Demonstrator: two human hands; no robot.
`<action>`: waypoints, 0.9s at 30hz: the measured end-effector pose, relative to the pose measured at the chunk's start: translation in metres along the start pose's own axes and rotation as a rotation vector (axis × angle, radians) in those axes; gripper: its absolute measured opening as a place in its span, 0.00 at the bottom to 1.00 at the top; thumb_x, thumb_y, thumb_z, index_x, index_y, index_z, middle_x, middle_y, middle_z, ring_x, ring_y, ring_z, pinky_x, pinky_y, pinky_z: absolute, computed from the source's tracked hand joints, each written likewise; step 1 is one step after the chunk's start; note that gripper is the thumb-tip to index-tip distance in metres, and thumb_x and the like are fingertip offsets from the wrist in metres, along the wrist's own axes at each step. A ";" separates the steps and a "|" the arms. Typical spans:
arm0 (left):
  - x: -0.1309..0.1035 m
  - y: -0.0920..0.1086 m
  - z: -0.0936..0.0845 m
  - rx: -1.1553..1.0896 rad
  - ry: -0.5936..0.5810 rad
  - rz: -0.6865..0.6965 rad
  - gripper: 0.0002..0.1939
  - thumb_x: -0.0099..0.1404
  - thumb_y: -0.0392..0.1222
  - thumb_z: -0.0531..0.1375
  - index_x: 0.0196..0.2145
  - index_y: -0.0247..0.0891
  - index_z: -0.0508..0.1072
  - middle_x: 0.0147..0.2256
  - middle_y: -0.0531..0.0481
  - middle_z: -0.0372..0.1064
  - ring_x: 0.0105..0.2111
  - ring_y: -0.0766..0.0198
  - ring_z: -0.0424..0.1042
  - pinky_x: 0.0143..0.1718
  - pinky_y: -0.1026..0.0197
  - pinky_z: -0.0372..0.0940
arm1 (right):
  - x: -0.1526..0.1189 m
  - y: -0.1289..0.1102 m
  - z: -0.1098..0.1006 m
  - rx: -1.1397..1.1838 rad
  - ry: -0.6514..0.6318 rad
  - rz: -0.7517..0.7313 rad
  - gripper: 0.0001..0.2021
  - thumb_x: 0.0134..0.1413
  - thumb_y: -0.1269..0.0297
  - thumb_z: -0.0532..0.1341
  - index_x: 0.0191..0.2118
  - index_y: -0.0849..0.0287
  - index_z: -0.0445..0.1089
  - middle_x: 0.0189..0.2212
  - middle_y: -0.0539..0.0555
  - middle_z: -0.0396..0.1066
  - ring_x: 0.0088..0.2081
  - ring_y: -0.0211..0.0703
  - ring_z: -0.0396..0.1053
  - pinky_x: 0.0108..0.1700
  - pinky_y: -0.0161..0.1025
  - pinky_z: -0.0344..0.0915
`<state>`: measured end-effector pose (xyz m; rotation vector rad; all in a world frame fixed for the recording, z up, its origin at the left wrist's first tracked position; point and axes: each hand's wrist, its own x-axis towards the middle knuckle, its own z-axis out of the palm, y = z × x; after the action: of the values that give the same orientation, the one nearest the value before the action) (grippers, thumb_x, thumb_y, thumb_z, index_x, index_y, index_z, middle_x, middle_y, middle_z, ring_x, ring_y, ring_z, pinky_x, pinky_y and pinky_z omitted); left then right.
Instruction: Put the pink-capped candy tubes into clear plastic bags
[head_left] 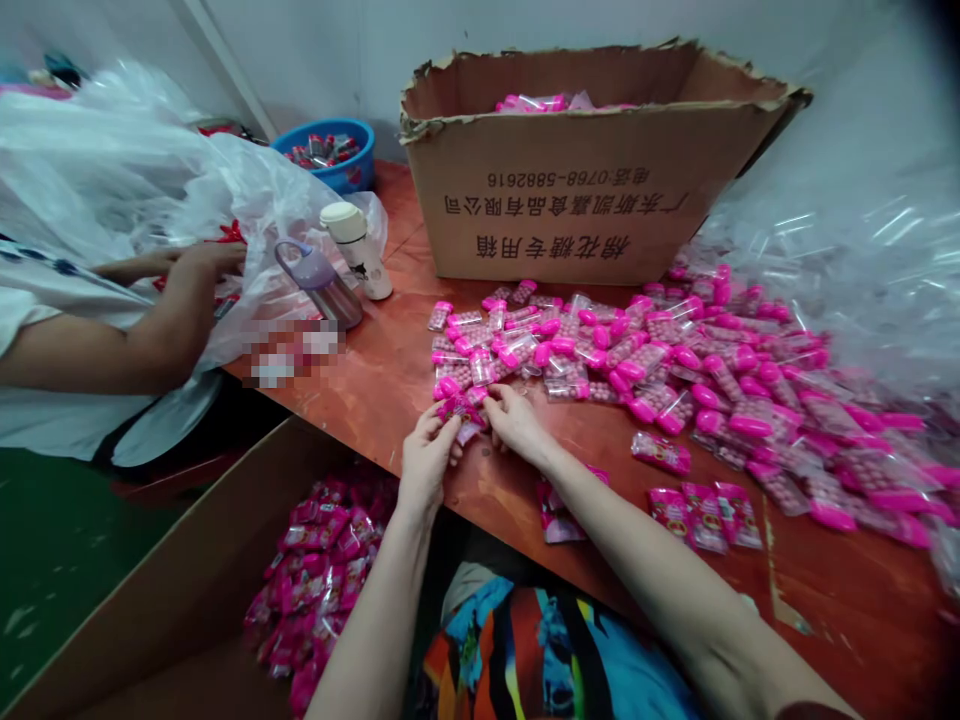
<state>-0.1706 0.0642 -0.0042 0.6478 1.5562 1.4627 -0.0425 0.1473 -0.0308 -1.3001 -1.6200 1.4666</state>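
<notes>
Near the table's front edge, my left hand (pixel 430 450) pinches a small pink printed packet (pixel 466 412) between thumb and fingers. My right hand (pixel 517 425) is closed at the packet's right end, its fingertips touching the pink piece there. Just beyond both hands lies a wide heap of clear candy containers (pixel 660 350) with bright pink caps. Several flat pink packets (pixel 705 516) rest on the red table (pixel 375 390) to the right of my right forearm, and others lie partly behind that forearm.
A large open carton (pixel 555 200) stands behind the heap. Below left, another carton (pixel 187 560) holds many pink packets. Two bottles (pixel 319 285) (pixel 358 250) and a blue basin (pixel 352 172) stand at the left. A person's arm (pixel 150 320) reaches among plastic bags there.
</notes>
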 end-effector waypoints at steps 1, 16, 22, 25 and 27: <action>0.004 -0.002 0.003 0.015 -0.013 -0.001 0.17 0.51 0.52 0.71 0.28 0.34 0.78 0.30 0.51 0.69 0.16 0.76 0.59 0.15 0.69 0.53 | 0.003 0.001 0.003 0.007 -0.010 0.024 0.15 0.65 0.59 0.55 0.53 0.61 0.64 0.19 0.46 0.67 0.17 0.39 0.65 0.20 0.36 0.62; -0.056 0.003 0.048 -0.421 -0.416 -0.462 0.17 0.52 0.45 0.73 0.28 0.33 0.71 0.17 0.57 0.62 0.15 0.74 0.58 0.16 0.70 0.53 | -0.083 0.002 -0.065 0.496 0.103 0.014 0.24 0.52 0.53 0.69 0.51 0.54 0.65 0.34 0.48 0.74 0.34 0.38 0.73 0.39 0.37 0.71; -0.076 -0.002 0.079 -0.481 -0.361 -0.558 0.19 0.49 0.41 0.74 0.23 0.36 0.65 0.15 0.60 0.58 0.13 0.75 0.56 0.14 0.71 0.51 | -0.136 0.005 -0.104 0.620 0.256 0.109 0.24 0.52 0.52 0.69 0.51 0.54 0.63 0.30 0.46 0.71 0.22 0.35 0.70 0.18 0.31 0.62; -0.085 -0.006 0.095 -0.472 -0.293 -0.608 0.16 0.53 0.40 0.72 0.24 0.35 0.67 0.15 0.59 0.60 0.13 0.75 0.57 0.14 0.71 0.51 | -0.169 0.005 -0.102 0.567 0.267 0.064 0.22 0.56 0.51 0.66 0.52 0.53 0.62 0.30 0.46 0.69 0.19 0.33 0.65 0.16 0.32 0.63; -0.090 -0.006 0.105 -0.464 -0.264 -0.630 0.14 0.57 0.39 0.69 0.25 0.34 0.68 0.15 0.58 0.62 0.13 0.74 0.58 0.14 0.71 0.53 | -0.184 0.007 -0.095 0.491 0.296 0.051 0.21 0.57 0.52 0.65 0.52 0.52 0.62 0.31 0.47 0.69 0.19 0.33 0.65 0.17 0.32 0.63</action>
<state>-0.0362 0.0406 0.0199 0.0521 1.0263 1.1324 0.1089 0.0137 0.0161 -1.2048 -0.9651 1.4955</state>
